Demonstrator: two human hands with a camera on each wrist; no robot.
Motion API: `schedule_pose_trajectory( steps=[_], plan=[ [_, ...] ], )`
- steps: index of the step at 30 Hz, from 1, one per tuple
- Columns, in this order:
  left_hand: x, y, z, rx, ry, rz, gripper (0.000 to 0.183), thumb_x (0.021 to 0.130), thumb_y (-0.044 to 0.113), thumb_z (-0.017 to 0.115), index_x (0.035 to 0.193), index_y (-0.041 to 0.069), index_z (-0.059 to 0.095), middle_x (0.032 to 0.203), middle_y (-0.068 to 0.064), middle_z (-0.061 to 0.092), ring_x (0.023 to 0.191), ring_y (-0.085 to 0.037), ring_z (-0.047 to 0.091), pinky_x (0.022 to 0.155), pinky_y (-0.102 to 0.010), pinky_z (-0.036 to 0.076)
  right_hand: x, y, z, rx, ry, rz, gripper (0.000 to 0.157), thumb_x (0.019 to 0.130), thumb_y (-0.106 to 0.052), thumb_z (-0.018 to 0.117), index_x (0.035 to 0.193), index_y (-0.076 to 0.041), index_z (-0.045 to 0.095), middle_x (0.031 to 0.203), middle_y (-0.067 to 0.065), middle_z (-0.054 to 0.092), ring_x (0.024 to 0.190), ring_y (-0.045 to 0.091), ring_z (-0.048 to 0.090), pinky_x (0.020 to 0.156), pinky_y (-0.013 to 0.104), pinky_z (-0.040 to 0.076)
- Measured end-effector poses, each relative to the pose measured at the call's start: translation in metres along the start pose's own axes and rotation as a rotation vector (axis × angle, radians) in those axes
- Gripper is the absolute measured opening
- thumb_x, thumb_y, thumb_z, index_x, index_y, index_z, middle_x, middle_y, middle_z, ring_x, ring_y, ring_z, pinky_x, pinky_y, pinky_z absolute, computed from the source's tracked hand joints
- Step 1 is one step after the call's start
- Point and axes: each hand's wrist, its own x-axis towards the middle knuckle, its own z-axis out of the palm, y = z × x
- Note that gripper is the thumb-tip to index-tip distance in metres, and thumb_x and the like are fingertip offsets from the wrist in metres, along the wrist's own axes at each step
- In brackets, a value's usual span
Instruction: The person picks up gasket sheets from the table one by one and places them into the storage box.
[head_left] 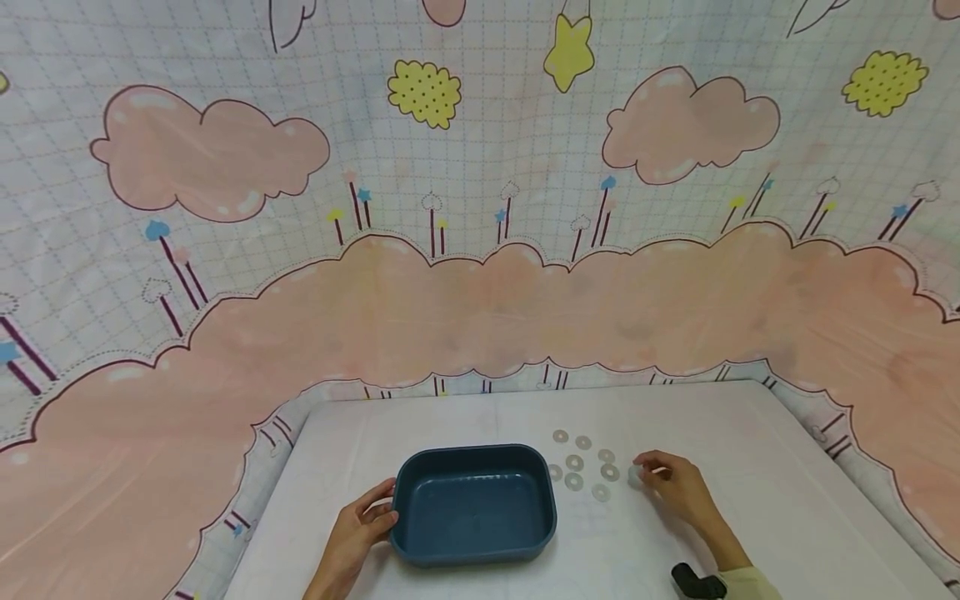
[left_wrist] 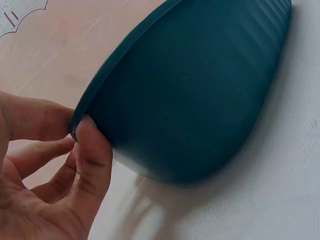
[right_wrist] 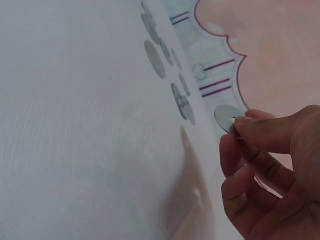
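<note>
A dark blue rectangular plastic basin [head_left: 472, 510] stands on the white tabletop, with nothing visible inside it. My left hand [head_left: 356, 528] pinches its left rim between thumb and fingers, and the left wrist view shows the basin wall [left_wrist: 185, 95] close up. To the right of the basin my right hand [head_left: 679, 490] is held above the table. Between thumb and fingertips it pinches a flat, round metal washer [right_wrist: 224, 115] with a centre hole. Several similar washers [head_left: 604, 472] lie spread on the table between the basin and that hand.
The white tabletop [head_left: 420, 421] ends at a back edge in front of a patterned cloth backdrop [head_left: 525, 317] with clouds and stars. A black wrist device [head_left: 697, 582] sits at the right sleeve [head_left: 750, 585].
</note>
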Motion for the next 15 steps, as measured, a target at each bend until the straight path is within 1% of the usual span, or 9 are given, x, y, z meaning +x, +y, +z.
schedule_pose_trajectory(
  steps=[3, 6, 9, 15],
  plan=[
    [0.001, -0.001, 0.0, 0.004, 0.001, -0.005, 0.057, 0.086, -0.004, 0.065, 0.141, -0.001, 0.05, 0.128, -0.015, 0.057, 0.096, -0.012, 0.061, 0.071, -0.03, 0.056, 0.0, -0.005, 0.001, 0.068, -0.01, 0.024, 0.016, 0.089, -0.004, 0.068, 0.104, -0.006, 0.071, 0.095, 0.01, 0.07, 0.072, 0.009, 0.065, 0.061, 0.022, 0.051],
    [0.001, -0.001, -0.001, 0.01, -0.003, -0.011, 0.058, 0.086, -0.004, 0.065, 0.142, -0.002, 0.049, 0.13, -0.017, 0.055, 0.096, -0.013, 0.061, 0.071, -0.03, 0.056, 0.0, -0.011, 0.001, 0.11, -0.017, 0.045, 0.017, 0.09, -0.005, 0.067, 0.106, -0.005, 0.071, 0.096, 0.012, 0.069, 0.069, 0.012, 0.066, 0.055, 0.024, 0.051],
    [0.001, -0.002, -0.001, 0.008, -0.006, -0.014, 0.058, 0.087, -0.004, 0.064, 0.142, -0.002, 0.048, 0.131, -0.017, 0.054, 0.097, -0.014, 0.061, 0.071, -0.03, 0.056, 0.0, -0.021, 0.001, 0.118, -0.017, 0.057, 0.018, 0.09, -0.004, 0.066, 0.107, -0.005, 0.07, 0.096, 0.012, 0.069, 0.069, 0.015, 0.066, 0.054, 0.024, 0.051],
    [0.001, -0.001, -0.001, -0.007, -0.006, -0.012, 0.057, 0.087, -0.004, 0.064, 0.142, -0.001, 0.049, 0.129, -0.016, 0.055, 0.096, -0.014, 0.062, 0.07, -0.03, 0.056, 0.001, -0.04, 0.001, 0.142, -0.013, 0.062, 0.019, 0.09, -0.001, 0.065, 0.108, -0.004, 0.07, 0.097, 0.013, 0.068, 0.071, 0.021, 0.066, 0.056, 0.028, 0.053]
  ],
)
